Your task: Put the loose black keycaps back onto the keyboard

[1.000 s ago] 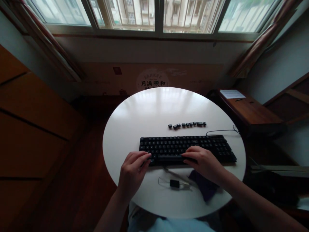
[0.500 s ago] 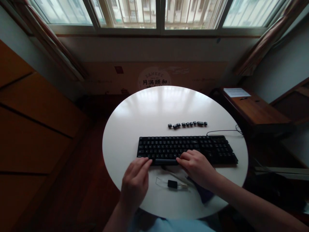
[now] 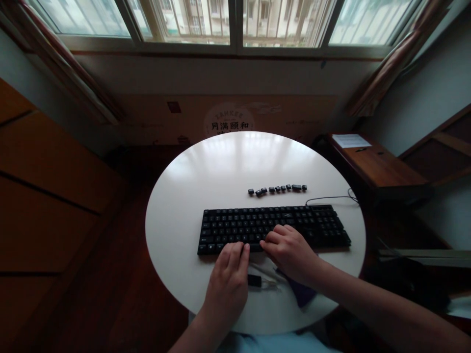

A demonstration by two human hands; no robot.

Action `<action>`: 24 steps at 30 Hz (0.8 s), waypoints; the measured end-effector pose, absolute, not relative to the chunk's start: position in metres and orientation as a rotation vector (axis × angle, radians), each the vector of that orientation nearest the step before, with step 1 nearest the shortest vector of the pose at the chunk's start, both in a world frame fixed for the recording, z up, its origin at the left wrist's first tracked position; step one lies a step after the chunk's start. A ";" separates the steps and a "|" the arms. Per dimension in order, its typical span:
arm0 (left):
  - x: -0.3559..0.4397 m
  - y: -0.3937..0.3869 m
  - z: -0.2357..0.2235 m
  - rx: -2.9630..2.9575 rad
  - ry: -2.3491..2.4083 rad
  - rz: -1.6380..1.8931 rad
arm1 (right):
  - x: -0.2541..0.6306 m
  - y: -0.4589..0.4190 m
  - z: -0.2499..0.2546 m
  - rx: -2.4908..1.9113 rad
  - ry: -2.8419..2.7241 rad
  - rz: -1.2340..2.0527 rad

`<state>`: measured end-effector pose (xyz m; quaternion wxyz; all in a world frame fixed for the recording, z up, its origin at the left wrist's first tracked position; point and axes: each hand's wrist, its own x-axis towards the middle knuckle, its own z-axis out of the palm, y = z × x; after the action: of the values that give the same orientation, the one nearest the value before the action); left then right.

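Note:
A black computer keyboard point(image 3: 239, 227) lies on the round white table. Its long space bar point(image 3: 253, 247) sits low in the front row, mostly covered by fingers. My left hand point(image 3: 227, 284) comes in from the front, its closed-up fingers and thumb on the bar's left part. With curled fingers, my right hand point(image 3: 289, 252) bears on the right part, the thumb close to my left thumb. Their undersides are hidden. Behind my left hand shows the black handle of a wire keycap puller point(image 3: 254, 280), partly covered. Loose black keycaps point(image 3: 271, 189) form a row beyond the keyboard.
A dark purple cloth point(image 3: 301, 293) lies under my right forearm. The keyboard cable point(image 3: 327, 198) runs off to the right over the white table point(image 3: 172, 211). A wooden side table point(image 3: 390, 166) with a paper stands at the right, near the window wall.
My left hand has slid right along the space bar, closer to my right hand, and now covers part of the puller. The view has shifted slightly to the right.

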<state>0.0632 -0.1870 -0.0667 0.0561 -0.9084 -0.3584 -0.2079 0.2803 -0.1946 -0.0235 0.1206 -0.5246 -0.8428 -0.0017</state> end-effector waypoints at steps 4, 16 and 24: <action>0.068 -0.188 -0.064 -2.729 -1.054 -0.589 | 0.281 -0.197 -0.030 -1.546 -2.403 0.039; 0.071 -0.185 -0.059 -2.764 -1.143 -0.746 | 0.285 -0.195 -0.036 -1.501 -2.291 0.160; 0.042 -0.145 -0.033 -2.767 -1.304 -1.169 | 0.302 -0.185 -0.031 -1.451 -2.075 0.448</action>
<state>0.0418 -0.1451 -0.0335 -0.0663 -0.8431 -0.3973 -0.3561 0.3019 -0.1851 -0.0312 0.2813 -0.5417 -0.7742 0.1673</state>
